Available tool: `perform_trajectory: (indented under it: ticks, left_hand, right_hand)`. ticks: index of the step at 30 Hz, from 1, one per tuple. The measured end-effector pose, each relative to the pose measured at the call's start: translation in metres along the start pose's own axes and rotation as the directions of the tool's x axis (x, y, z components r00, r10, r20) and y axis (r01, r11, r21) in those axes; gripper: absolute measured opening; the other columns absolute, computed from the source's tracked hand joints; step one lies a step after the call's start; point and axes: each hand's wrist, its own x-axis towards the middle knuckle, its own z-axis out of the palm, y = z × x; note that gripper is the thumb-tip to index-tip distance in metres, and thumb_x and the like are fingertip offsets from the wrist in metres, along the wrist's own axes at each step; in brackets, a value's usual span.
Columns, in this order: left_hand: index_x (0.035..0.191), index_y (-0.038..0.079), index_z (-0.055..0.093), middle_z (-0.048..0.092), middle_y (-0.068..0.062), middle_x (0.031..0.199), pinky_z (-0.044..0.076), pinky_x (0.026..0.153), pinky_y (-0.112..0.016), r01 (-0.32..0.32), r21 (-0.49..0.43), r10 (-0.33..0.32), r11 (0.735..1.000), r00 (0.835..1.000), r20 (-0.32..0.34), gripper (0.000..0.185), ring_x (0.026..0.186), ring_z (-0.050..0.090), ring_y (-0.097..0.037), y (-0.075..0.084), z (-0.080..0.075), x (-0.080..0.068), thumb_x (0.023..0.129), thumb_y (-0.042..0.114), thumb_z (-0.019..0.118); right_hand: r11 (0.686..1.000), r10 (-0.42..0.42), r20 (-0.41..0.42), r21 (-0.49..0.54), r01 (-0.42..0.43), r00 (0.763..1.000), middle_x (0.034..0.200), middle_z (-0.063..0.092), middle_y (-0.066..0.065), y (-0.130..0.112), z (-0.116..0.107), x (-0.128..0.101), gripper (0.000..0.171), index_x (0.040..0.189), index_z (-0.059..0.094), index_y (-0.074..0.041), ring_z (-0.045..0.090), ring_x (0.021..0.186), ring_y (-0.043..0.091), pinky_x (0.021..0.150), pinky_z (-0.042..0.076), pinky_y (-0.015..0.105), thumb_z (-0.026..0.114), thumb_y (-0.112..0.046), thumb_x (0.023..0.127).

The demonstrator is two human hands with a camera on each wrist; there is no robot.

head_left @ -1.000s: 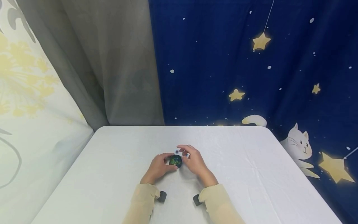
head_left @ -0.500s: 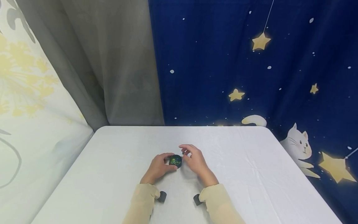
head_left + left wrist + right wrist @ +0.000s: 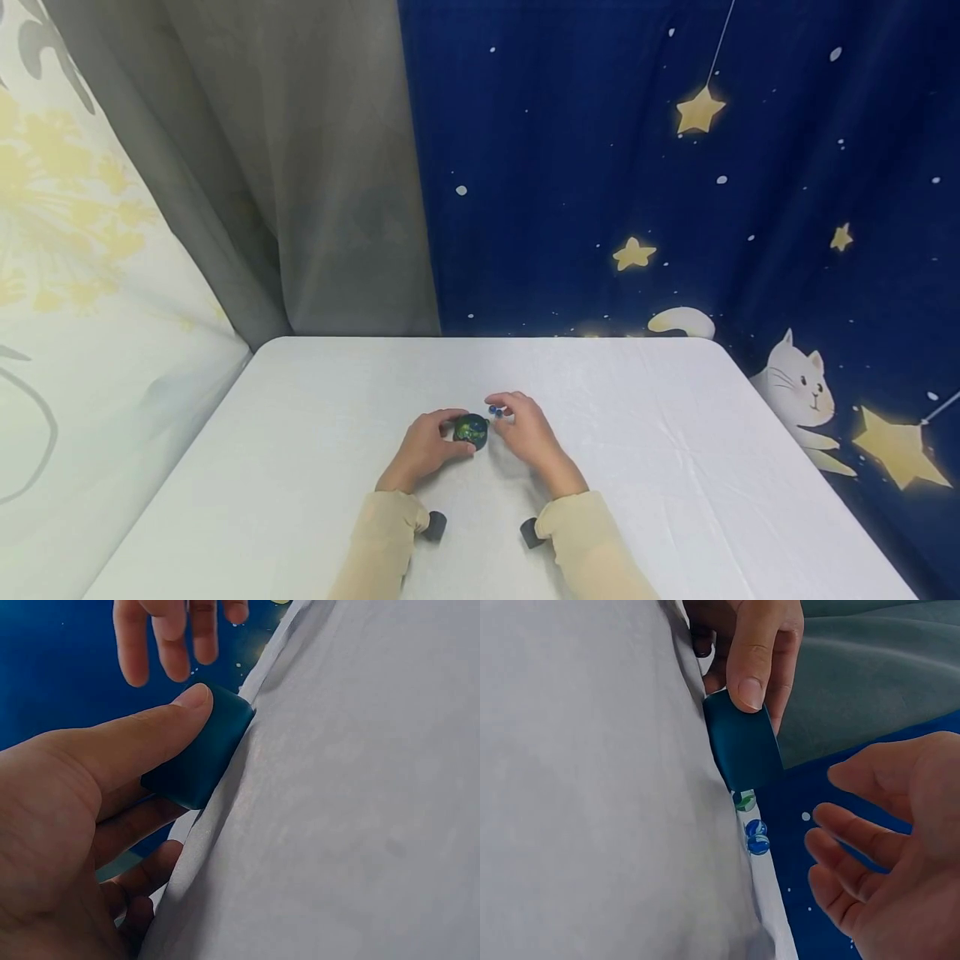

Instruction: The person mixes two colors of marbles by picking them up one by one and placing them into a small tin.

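A dark teal cup [image 3: 471,445], round from above with green and blue showing inside, stands on the white table. My left hand [image 3: 429,446] grips it, thumb on the near side and fingers round the far side. In the left wrist view the thumb lies along the teal cup [image 3: 206,754]. To the right of the cup are two blue swirled marbles [image 3: 757,836] side by side, with a green and white marble [image 3: 744,800] close against its base. My right hand [image 3: 523,429] is beside the marbles, fingers loosely curved and apart, with nothing between them.
White cloth covers the table [image 3: 300,417]. Behind it hang a grey curtain [image 3: 337,208] and a dark blue curtain [image 3: 562,167] printed with stars and a cat. A dark wrist device [image 3: 434,527] sits at the left cuff, another at the right.
A marble that lay beyond the cup now sits farther right, beside another blue one. My right hand has shifted slightly right. The left hand and cup stay in place.
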Motion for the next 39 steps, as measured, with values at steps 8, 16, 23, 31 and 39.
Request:
perform_trajectory:
  ticks: [8,16,23,31,39]
  left_hand:
    - [0.125,0.014,0.065,0.065,-0.007,0.117,0.049,0.088,-0.044,-0.006,0.007,0.006,1.000,1.000,-0.008,0.061,0.101,0.060,-0.024,0.0020,0.0038,-0.0063,0.071,0.034,0.087]
    - [0.124,0.015,0.065,0.066,-0.005,0.116,0.049,0.087,-0.043,-0.011,0.014,0.011,1.000,1.000,-0.009,0.061,0.099,0.059,-0.022,0.0020,0.0031,-0.0056,0.071,0.034,0.087]
    - [0.124,0.014,0.066,0.065,-0.006,0.116,0.049,0.087,-0.043,-0.013,-0.007,0.013,1.000,1.000,-0.011,0.059,0.097,0.059,-0.022,0.0025,0.0002,-0.0047,0.071,0.031,0.087]
    - [0.125,0.014,0.065,0.065,-0.006,0.118,0.050,0.088,-0.042,0.003,-0.007,-0.004,1.000,1.000,-0.009,0.060,0.100,0.060,-0.023,0.0009,0.0002,-0.0044,0.071,0.030,0.087]
    - [0.124,0.013,0.065,0.065,-0.007,0.118,0.050,0.087,-0.042,-0.008,-0.012,0.008,1.000,1.000,-0.011,0.060,0.100,0.061,-0.024,0.0004,-0.0009,-0.0052,0.071,0.030,0.087]
  right_hand:
    - [0.999,0.007,0.087,-0.050,-0.003,0.996,0.117,0.063,0.017,0.0042,0.0009,-0.0062,0.039,0.121,0.064,-0.004,0.058,0.109,0.034,0.094,0.046,0.048,0.065,0.001,0.083]
    - [0.994,0.057,0.139,-0.101,-0.043,0.989,0.126,0.060,0.017,0.0043,0.0049,-0.0080,0.042,0.125,0.063,-0.006,0.051,0.121,0.037,0.102,0.038,0.051,0.068,-0.002,0.084]
    - [0.993,0.075,0.158,-0.105,-0.059,0.985,0.129,0.058,0.018,0.0038,0.0064,-0.0077,0.043,0.127,0.061,-0.005,0.050,0.122,0.038,0.103,0.037,0.053,0.068,-0.004,0.084]
    - [0.990,0.078,0.188,-0.133,-0.053,0.979,0.130,0.058,0.019,0.0044,0.0072,-0.0083,0.043,0.127,0.061,-0.004,0.049,0.124,0.039,0.104,0.036,0.054,0.066,-0.006,0.084]
    - [0.982,0.087,0.195,-0.182,-0.052,0.977,0.130,0.058,0.017,0.0031,0.0094,-0.0103,0.047,0.128,0.061,-0.004,0.048,0.121,0.038,0.102,0.038,0.052,0.069,-0.005,0.082]
